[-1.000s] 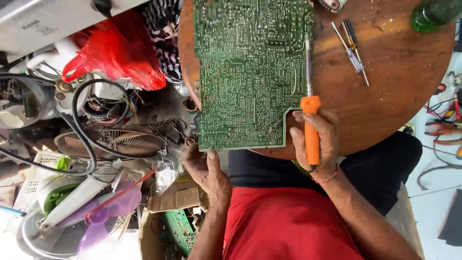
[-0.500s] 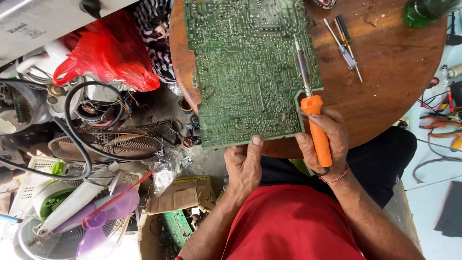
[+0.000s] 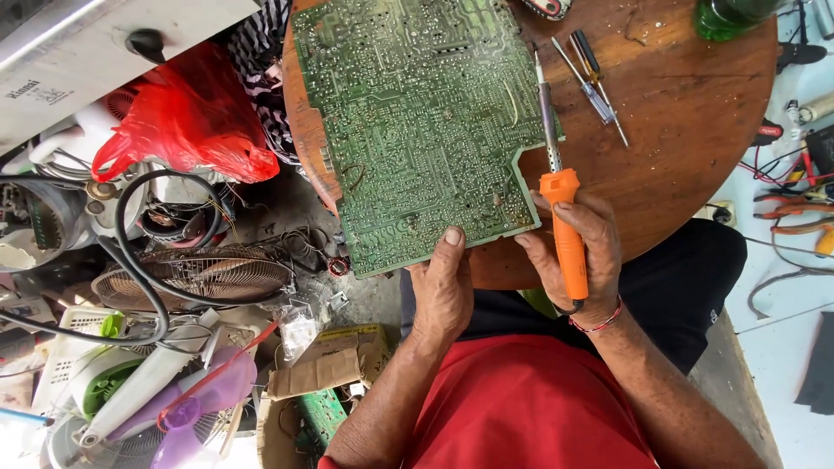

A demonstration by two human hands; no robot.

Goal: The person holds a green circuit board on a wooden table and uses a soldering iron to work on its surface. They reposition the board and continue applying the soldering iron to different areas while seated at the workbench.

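Note:
A large green circuit board (image 3: 417,122) lies solder side up on a round wooden table (image 3: 686,130). My left hand (image 3: 443,291) grips its near edge, thumb on top. My right hand (image 3: 578,260) holds an orange-handled soldering iron (image 3: 560,217), whose metal tip points away along the board's right edge. Two small screwdrivers (image 3: 595,82) lie on the table to the right of the iron.
A green bottle (image 3: 725,16) stands at the table's far right. Left of the table lie a red plastic bag (image 3: 187,122), a fan grille (image 3: 195,274), black cables, cardboard pieces and plastic appliance parts. Pliers and wires (image 3: 795,204) lie on the floor at right.
My left hand has come up from below the board's left corner to grip its near edge at the middle. The soldering iron stays in my right hand.

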